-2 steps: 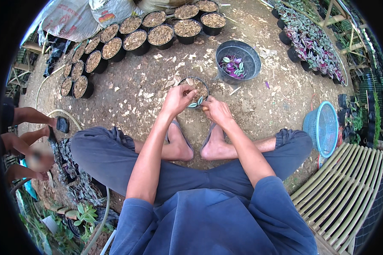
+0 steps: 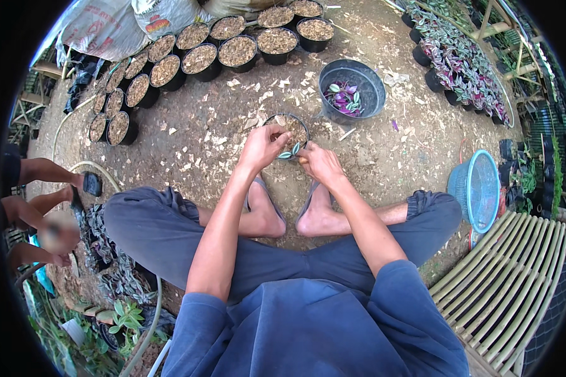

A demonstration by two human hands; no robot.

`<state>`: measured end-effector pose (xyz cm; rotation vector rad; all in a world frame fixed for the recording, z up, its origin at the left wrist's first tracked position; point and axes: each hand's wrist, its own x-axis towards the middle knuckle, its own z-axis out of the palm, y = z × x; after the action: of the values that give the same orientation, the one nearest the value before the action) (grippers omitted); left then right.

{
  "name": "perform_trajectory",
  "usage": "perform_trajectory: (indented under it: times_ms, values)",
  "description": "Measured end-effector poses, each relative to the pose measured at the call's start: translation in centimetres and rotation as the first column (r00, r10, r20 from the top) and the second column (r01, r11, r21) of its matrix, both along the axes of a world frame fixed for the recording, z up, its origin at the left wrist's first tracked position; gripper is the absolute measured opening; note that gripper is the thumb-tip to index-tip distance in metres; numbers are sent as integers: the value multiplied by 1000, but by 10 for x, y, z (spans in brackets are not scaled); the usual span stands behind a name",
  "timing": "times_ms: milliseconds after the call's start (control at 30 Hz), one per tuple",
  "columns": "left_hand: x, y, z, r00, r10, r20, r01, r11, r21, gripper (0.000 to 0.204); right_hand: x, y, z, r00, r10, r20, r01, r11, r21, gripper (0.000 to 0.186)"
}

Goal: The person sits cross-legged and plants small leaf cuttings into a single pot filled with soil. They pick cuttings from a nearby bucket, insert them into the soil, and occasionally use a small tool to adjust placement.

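Note:
Between my feet stands a small black pot [image 2: 294,124] filled with brown wood-chip mix. My left hand [image 2: 264,149] is over its left side, fingers curled together at the mix; whatever they hold is hidden. At the near rim, my right hand [image 2: 321,163] has its thumb and fingers closed by a small plant cutting [image 2: 288,153] with striped green and silvery leaves, and seems to grip its stem. Beyond, to the right, a larger black bucket [image 2: 372,88] contains loose cuttings [image 2: 344,98] with purple and green leaves.
Filled black pots [image 2: 238,53] curve along the far left, before pale sacks [image 2: 104,28]. Potted striped plants [image 2: 462,69] line the far right. A blue basket [image 2: 484,191] and a bamboo bench [image 2: 509,286] are at my right. Another person's hand [image 2: 61,259] shows at left, near a hose [image 2: 152,320].

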<state>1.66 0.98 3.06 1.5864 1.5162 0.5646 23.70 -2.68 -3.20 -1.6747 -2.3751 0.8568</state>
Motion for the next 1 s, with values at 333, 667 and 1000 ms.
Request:
perform_trajectory:
  times_ms: [333,667,1000]
  values:
    - [0,1,-2,1000,30,-9,-30,999,31,32,-3,-7,-6,997,-65,-30,67,995,77,29]
    - [4,-2,-1,998,55,29,-56,998,33,31,-4,-5,-7,999,-14,-31,15,1000,23,34]
    - [3,-4,4,997,70,23,-70,997,15,32,-7,-9,-3,999,-40,-12,41,999,23,38]
